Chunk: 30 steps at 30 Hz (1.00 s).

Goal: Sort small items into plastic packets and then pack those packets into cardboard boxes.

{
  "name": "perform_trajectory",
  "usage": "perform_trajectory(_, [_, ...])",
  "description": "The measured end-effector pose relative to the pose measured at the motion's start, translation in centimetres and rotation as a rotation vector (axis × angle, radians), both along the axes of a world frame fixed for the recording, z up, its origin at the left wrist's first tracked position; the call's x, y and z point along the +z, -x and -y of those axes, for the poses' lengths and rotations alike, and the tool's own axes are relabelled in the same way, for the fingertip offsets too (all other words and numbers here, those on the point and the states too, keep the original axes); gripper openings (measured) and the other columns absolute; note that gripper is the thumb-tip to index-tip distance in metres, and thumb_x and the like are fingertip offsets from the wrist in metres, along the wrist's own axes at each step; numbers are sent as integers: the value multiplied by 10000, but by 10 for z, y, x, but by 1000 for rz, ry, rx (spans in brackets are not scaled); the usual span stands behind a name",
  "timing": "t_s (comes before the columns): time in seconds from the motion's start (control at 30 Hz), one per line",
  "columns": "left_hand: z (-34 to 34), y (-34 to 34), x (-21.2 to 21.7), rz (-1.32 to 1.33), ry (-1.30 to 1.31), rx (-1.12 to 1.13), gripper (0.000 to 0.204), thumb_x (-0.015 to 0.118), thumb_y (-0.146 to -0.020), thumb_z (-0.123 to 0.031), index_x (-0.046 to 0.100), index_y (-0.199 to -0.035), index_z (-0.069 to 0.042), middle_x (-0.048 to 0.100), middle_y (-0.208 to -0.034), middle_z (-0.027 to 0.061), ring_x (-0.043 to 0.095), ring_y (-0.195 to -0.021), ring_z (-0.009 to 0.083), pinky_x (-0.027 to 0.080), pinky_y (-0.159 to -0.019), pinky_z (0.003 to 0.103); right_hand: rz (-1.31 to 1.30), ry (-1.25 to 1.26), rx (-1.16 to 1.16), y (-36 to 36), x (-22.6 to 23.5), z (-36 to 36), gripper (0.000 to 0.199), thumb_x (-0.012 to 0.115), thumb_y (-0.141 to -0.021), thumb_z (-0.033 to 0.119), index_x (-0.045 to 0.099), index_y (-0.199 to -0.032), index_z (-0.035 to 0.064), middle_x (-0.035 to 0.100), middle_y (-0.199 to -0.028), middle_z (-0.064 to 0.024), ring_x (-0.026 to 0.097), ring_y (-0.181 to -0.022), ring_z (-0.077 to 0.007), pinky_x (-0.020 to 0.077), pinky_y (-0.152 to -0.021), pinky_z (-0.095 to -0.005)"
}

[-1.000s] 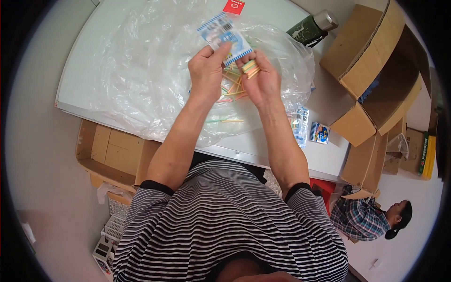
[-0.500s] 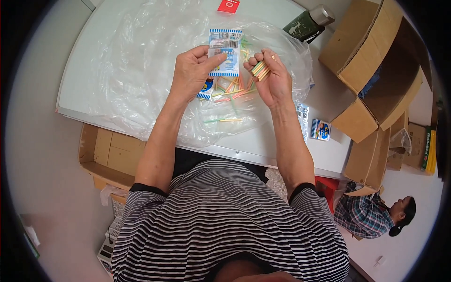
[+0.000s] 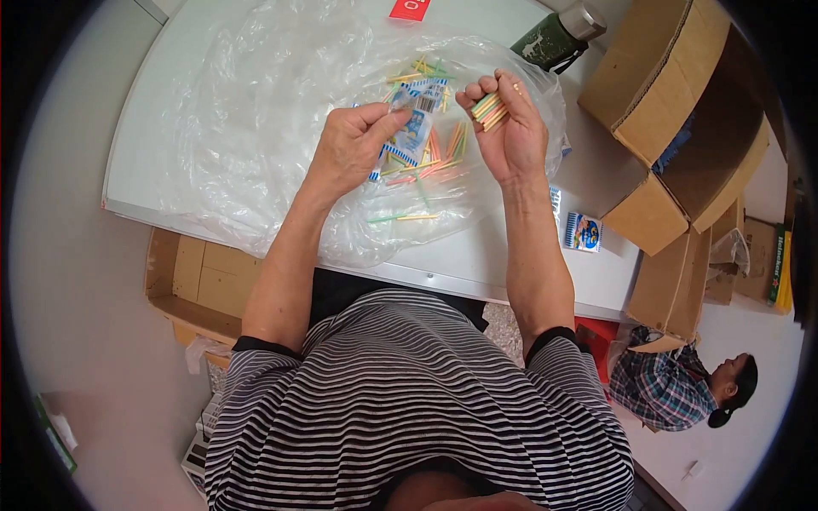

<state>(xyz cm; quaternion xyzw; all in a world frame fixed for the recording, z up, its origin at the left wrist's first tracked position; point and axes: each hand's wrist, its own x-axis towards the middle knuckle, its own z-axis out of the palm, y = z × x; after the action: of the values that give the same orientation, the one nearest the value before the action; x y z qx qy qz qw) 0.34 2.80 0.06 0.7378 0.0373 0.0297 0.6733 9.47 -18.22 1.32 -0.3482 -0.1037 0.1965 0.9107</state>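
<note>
Between thumb and fingers, my left hand (image 3: 351, 146) pinches a small blue-and-white plastic packet (image 3: 417, 128) by its edge; the packet hangs tilted. Curled round a short bundle of thin pastel sticks (image 3: 489, 111), my right hand (image 3: 516, 140) is closed, palm turned up, just right of the packet. Below both hands, loose yellow, green and pink sticks (image 3: 439, 163) lie scattered on a crumpled clear plastic bag (image 3: 247, 145). Another blue-edged packet is mostly hidden beside my left hand.
The bag covers much of the white table (image 3: 141, 153). Near its right side lie a small blue packet (image 3: 584, 232) and a dark green flask (image 3: 550, 43). Open cardboard boxes (image 3: 652, 102) stand at right, another box (image 3: 200, 277) at lower left. A person (image 3: 669, 387) sits at lower right.
The packet has tilted from upright and flat, and my left fingers now pinch its edge. My right hand has moved slightly right and away from it, still holding the stick bundle.
</note>
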Motion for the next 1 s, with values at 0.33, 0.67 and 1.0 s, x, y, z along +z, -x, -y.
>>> perform_trajectory(0.33, [10,5,5,-46,66,-279,295,645,-988,-227,707,-843,24,527,-664,-57,427,-632,40,378,-556,253,307,-59,-17,-7,30,-22,182,406,-1082,197,494,-1135,47,644,-1014,-99,639,-1124,-362,427,-1076,-516])
perform_trajectory(0.67, [15,4,8,-72,162,-317,276,642,-992,-226,732,-918,24,639,-764,-12,569,-703,47,524,-614,240,352,56,12,12,22,-29,229,369,-1095,249,496,-1158,69,645,-1008,-104,627,-1160,-394,445,-1062,-511])
perform_trajectory(1.0, [18,4,7,-114,225,-256,277,651,-988,-229,736,-945,32,670,-788,32,640,-703,78,582,-579,242,347,103,19,14,12,-25,206,401,-1074,195,443,-1172,18,643,-968,-129,671,-1085,-395,523,-989,-477])
